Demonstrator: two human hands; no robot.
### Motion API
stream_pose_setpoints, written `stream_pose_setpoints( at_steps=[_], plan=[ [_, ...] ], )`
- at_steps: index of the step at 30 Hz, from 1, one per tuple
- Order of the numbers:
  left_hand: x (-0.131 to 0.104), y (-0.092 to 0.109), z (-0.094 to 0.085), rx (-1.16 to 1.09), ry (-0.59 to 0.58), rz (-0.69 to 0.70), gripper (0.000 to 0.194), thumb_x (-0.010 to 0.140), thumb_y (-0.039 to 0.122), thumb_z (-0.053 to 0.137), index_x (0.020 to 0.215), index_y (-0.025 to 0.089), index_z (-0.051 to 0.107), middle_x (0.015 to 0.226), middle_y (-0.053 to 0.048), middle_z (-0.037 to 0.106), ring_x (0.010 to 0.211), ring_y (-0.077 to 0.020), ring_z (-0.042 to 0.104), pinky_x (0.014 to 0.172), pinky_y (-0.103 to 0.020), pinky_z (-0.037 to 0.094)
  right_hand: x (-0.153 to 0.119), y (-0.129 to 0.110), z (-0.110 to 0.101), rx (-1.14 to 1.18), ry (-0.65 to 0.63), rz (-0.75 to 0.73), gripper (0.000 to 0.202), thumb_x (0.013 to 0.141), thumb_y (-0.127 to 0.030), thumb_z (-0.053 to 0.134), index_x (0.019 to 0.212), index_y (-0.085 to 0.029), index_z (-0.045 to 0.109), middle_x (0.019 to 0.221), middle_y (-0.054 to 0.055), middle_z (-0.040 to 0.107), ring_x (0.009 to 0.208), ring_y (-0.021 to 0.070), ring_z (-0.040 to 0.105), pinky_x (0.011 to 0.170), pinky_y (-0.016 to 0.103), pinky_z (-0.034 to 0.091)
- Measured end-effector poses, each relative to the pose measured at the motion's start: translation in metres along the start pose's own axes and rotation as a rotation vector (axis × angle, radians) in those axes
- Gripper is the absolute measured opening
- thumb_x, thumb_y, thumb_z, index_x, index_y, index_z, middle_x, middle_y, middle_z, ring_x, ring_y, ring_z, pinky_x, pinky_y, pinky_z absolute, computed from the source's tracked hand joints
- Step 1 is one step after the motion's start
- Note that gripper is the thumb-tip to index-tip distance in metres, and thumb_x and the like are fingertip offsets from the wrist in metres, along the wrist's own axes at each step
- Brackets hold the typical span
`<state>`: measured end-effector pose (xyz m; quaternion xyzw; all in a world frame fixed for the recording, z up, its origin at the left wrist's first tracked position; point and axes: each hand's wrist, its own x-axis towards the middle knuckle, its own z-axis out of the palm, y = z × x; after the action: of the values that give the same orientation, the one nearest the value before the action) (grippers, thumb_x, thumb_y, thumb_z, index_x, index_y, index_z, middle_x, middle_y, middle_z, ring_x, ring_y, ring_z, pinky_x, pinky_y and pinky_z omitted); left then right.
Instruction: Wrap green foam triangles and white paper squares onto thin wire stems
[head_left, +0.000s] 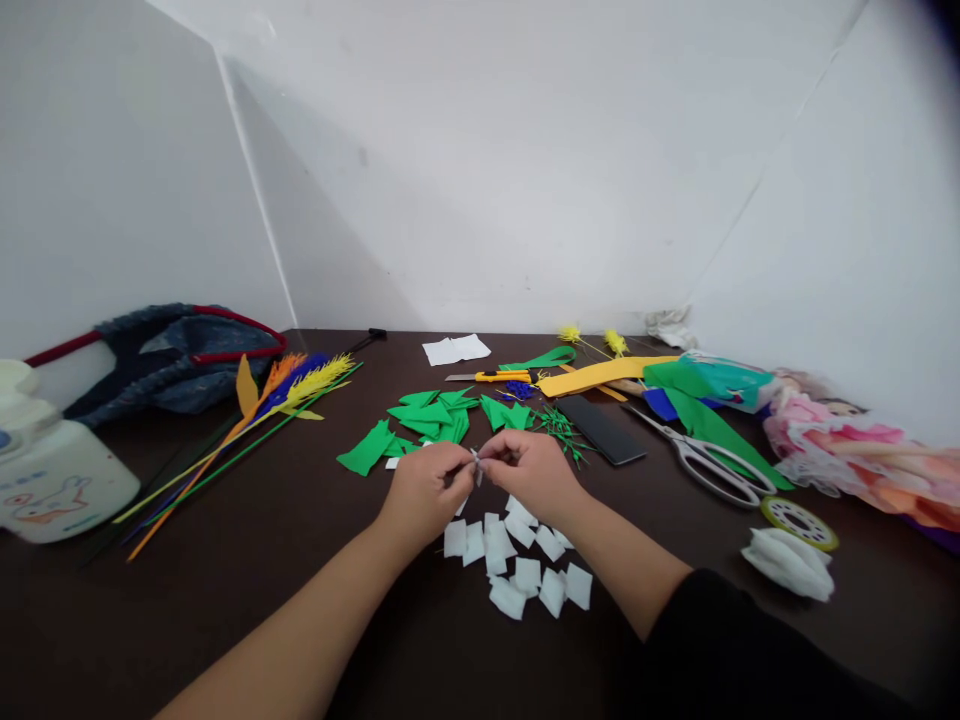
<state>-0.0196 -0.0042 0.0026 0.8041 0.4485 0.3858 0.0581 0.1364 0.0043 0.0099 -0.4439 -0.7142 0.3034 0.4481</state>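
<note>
Table (247,600): dark brown, bearing all items below.

Blue fabric item (176,350), red-edged: far left of the table.

Doll (847,435) in pink and white frills: right edge, well apart from the hands.

White container (67,490), printed with a drawing: left edge.

Bundle of stems (247,440), with orange, blue and yellow tufted heads: lying slantwise, left of the left hand.

Left hand (427,485) and right hand (531,470): bare, facing each other over mid-table, fingertips nearly meeting; each pinches with thumb and fingers.

Scissors (712,462), grey-handled: right of the right hand, well apart.

Yellow paper strip (600,375): beyond the right hand.

Dark flat slab (602,430): near the right hand, on its far right side.

Utility knife (495,377), yellow, blade out: beyond both hands.

Green paper pieces (431,415): loose heap just beyond the left hand.

White squares (517,560): scattered below the hands, between the forearms, some overlapping.

Small whitish piece (478,464): between the two hands, gripped at the fingertips of both; its exact shape is too small to tell.
</note>
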Motion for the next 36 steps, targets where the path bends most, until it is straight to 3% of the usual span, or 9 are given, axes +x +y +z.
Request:
stream_pose_setpoints(
  at_steps=[5,10,13,15,19,22,26,31,36],
  plan=[
    [0.000,0.005,0.001,-0.051,-0.005,-0.051,0.017,0.070,0.013,0.046,0.062,0.018,0.060,0.061,0.002,0.060,0.059,-0.0114,0.052,0.057,-0.021,0.036,0.001,0.001,-0.001,0.013,-0.033,0.029,0.007,0.061,-0.012,0.054,0.061,-0.017,0.059,0.053,-0.003,0.055,0.050,0.0090,0.048,0.048,0.021,0.038],
    [0.003,0.006,-0.002,-0.126,0.017,-0.189,0.015,0.067,0.014,0.047,0.058,0.017,0.059,0.056,0.003,0.058,0.056,-0.0111,0.051,0.054,-0.021,0.035,0.004,0.005,-0.003,0.236,-0.118,0.181,0.005,0.061,-0.014,0.053,0.065,-0.017,0.056,0.053,-0.003,0.055,0.049,0.0099,0.053,0.049,0.023,0.044],
    [0.005,0.002,-0.007,-0.190,0.050,-0.287,0.015,0.068,0.019,0.048,0.058,0.017,0.059,0.055,0.003,0.056,0.054,-0.0118,0.049,0.052,-0.022,0.035,0.007,0.013,-0.006,0.243,-0.164,0.242,0.005,0.061,-0.015,0.053,0.066,-0.017,0.055,0.052,-0.003,0.055,0.048,0.0099,0.053,0.049,0.023,0.045],
    [0.006,-0.002,-0.009,-0.248,0.088,-0.346,0.016,0.068,0.021,0.047,0.059,0.017,0.059,0.054,0.003,0.055,0.053,-0.0119,0.048,0.051,-0.022,0.034,0.009,0.022,-0.009,0.105,-0.200,0.222,0.006,0.061,-0.014,0.052,0.065,-0.017,0.055,0.051,-0.003,0.054,0.048,0.0101,0.053,0.047,0.022,0.042],
    [0.006,-0.010,-0.008,-0.380,0.114,-0.398,0.015,0.069,0.022,0.048,0.059,0.017,0.059,0.053,0.002,0.054,0.053,-0.0121,0.048,0.050,-0.022,0.035,0.015,0.039,-0.018,-0.384,-0.267,0.073,0.013,0.055,-0.007,0.051,0.057,-0.018,0.058,0.054,-0.001,0.058,0.053,0.0113,0.052,0.050,0.022,0.037],
    [0.006,-0.012,-0.003,-0.430,0.076,-0.378,0.015,0.071,0.022,0.048,0.061,0.018,0.059,0.055,0.002,0.055,0.056,-0.0125,0.050,0.053,-0.022,0.037,0.016,0.039,-0.024,-0.484,-0.244,0.028,0.020,0.056,-0.004,0.050,0.064,-0.019,0.060,0.055,-0.002,0.058,0.055,0.0115,0.051,0.052,0.022,0.035],
    [0.006,-0.007,0.002,-0.491,0.035,-0.390,0.015,0.071,0.022,0.049,0.063,0.017,0.060,0.056,0.002,0.057,0.057,-0.0131,0.052,0.054,-0.023,0.039,0.012,0.021,-0.026,-0.229,-0.054,-0.059,0.011,0.065,-0.012,0.054,0.072,-0.019,0.059,0.061,-0.002,0.058,0.056,0.0101,0.050,0.053,0.021,0.039],
    [0.008,0.007,0.004,-0.776,-0.039,-0.444,0.011,0.071,0.024,0.054,0.066,0.016,0.061,0.061,0.000,0.060,0.061,-0.0137,0.056,0.062,-0.025,0.044,0.005,0.004,-0.015,0.042,-0.018,-0.166,0.005,0.067,-0.015,0.058,0.070,-0.019,0.061,0.069,0.000,0.060,0.064,0.0112,0.054,0.061,0.025,0.044],
    [0.007,0.012,0.007,-1.130,-0.061,-0.507,0.006,0.068,0.020,0.061,0.070,0.015,0.062,0.066,0.000,0.062,0.065,-0.0123,0.059,0.068,-0.026,0.046,0.005,0.009,-0.010,0.195,0.039,-0.194,0.004,0.066,-0.015,0.063,0.067,-0.019,0.062,0.072,0.000,0.057,0.069,0.0117,0.055,0.065,0.026,0.045]
  ],
)
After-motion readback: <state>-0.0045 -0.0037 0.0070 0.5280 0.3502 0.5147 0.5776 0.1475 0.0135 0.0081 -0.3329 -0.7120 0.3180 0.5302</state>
